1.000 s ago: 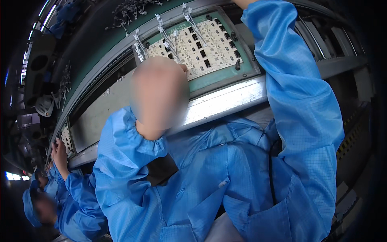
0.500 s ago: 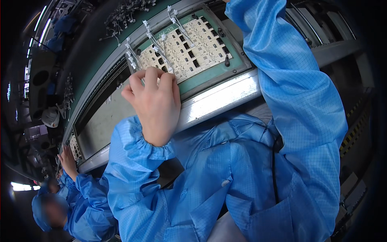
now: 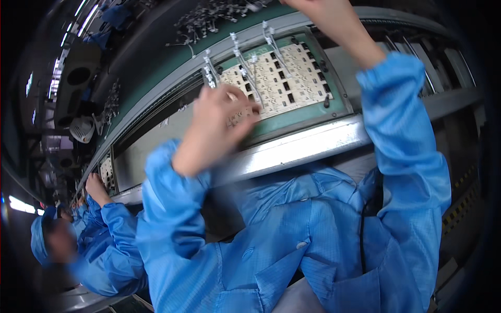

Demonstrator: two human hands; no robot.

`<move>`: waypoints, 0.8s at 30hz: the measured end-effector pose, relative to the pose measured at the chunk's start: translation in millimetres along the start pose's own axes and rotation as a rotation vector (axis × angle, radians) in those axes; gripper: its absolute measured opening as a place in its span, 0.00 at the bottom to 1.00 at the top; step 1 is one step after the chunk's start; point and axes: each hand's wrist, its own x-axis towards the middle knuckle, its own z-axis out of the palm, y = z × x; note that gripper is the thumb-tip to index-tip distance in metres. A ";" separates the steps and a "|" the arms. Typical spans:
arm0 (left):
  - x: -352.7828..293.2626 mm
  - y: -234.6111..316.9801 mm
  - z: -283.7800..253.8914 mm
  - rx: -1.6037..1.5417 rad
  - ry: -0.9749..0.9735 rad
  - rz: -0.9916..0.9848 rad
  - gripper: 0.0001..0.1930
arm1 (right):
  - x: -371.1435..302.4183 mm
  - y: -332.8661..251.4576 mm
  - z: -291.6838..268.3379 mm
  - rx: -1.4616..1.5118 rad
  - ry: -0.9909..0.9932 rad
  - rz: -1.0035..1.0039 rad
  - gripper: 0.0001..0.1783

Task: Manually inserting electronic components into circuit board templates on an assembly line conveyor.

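Observation:
A cream circuit board panel (image 3: pixel 305 78) with rows of black parts lies in a green fixture (image 3: pixel 292 121). Three bunches of thin white wires with connectors rest across its far edge: a left wire bunch (image 3: pixel 209 70), a middle wire bunch (image 3: pixel 236 46) and a right wire bunch (image 3: pixel 269 34). My left hand (image 3: pixel 211 122) hovers over the panel's near left corner. Its fingers curve toward the thumb, with board showing in the gap; motion smears the tips. My right hand (image 3: pixel 318 6) reaches past the far rail near the wire pile, its fingers cut off by the top edge.
A shiny metal rail (image 3: pixel 297 151) runs along the near side. Beyond the far rail lies a pile of white wire leads (image 3: pixel 216 20). At left, a co-worker's hand (image 3: pixel 97 189) touches another board (image 3: pixel 107 172). A white ribbed device (image 3: pixel 82 129) stands behind.
My left hand has lifted and turned at the panel's near left corner. My right forearm and part of the hand have come into view at the top. The whole view has shifted.

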 end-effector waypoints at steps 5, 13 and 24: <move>42.9 -135.1 -23.3 0.224 0.333 -0.261 0.15 | -53.2 -4.2 -4.0 -0.115 -0.070 -0.144 0.09; 57.2 -189.0 -16.8 0.141 0.238 -0.158 0.09 | -84.7 -2.1 10.3 -0.245 -0.278 -0.092 0.06; 25.8 -107.1 -45.7 -0.273 0.539 -0.464 0.09 | -93.2 -8.0 2.6 -0.412 -0.401 -0.248 0.03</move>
